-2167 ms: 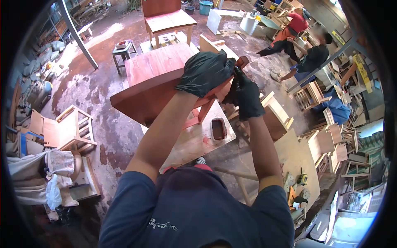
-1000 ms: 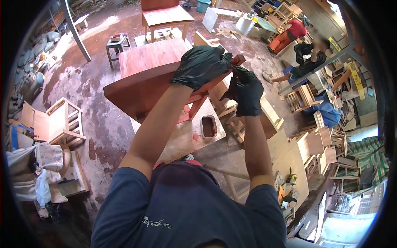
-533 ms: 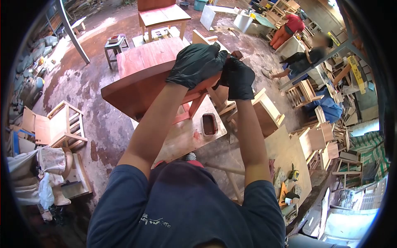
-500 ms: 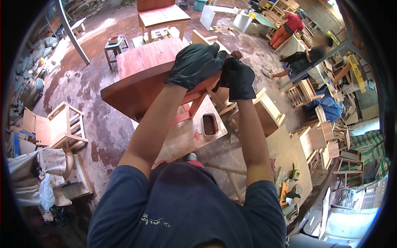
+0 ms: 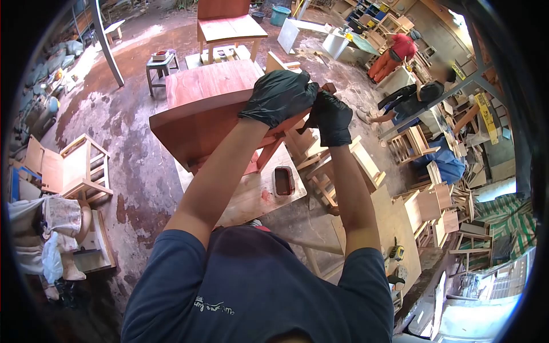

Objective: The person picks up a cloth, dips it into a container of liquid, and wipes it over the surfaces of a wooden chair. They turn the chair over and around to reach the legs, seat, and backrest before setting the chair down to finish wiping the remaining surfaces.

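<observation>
Red-stained chair (image 5: 200,114) gripped by gloved left hand (image 5: 278,97), right hand (image 5: 330,117) clenched at its corner, stain tub (image 5: 283,181) set on board (image 5: 251,194) beneath, unfinished chairs (image 5: 337,168) crowded alongside.

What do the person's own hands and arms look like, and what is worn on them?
Both the left hand and the right hand wear black, slightly shiny gloves that end at the wrists. The forearms are bare. Short dark blue sleeves cover the upper arms, and the shirt has small pale lettering on it.
</observation>
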`<state>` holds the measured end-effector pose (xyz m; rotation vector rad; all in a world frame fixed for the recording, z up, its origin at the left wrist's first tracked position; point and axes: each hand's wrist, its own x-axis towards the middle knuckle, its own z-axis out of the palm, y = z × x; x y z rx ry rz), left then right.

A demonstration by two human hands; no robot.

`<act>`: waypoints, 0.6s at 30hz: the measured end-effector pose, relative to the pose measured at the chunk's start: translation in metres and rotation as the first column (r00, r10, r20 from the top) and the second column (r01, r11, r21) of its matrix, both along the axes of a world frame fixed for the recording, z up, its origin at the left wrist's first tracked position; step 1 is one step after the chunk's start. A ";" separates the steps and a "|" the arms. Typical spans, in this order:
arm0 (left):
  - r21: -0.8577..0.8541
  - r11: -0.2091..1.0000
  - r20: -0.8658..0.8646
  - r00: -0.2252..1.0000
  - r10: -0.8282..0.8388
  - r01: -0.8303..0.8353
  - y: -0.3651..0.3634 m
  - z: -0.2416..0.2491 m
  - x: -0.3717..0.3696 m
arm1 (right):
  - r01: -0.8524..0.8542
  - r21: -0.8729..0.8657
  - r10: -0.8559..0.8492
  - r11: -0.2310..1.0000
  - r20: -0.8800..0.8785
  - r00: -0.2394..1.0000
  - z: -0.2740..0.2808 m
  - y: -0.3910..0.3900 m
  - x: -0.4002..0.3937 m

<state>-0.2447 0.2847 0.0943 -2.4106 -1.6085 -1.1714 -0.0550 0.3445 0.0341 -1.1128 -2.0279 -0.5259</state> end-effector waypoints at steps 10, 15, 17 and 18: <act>-0.074 0.996 -0.006 0.999 0.045 -0.045 -0.007 0.006 0.000 | -0.286 -0.023 0.156 0.958 -0.797 0.584 0.013 0.013 -0.013; -0.076 0.995 -0.007 0.997 0.072 -0.072 0.001 0.002 0.002 | -0.461 -0.235 0.102 0.856 -0.797 0.595 0.021 0.001 0.012; -0.130 0.987 -0.009 0.995 0.097 -0.097 -0.005 0.014 0.001 | -0.357 -0.085 0.215 0.930 -0.664 0.716 -0.023 0.006 0.006; -0.095 0.990 0.000 0.995 0.103 -0.102 -0.006 0.012 0.002 | -0.376 -0.111 0.241 0.920 -0.596 0.766 -0.029 0.008 0.001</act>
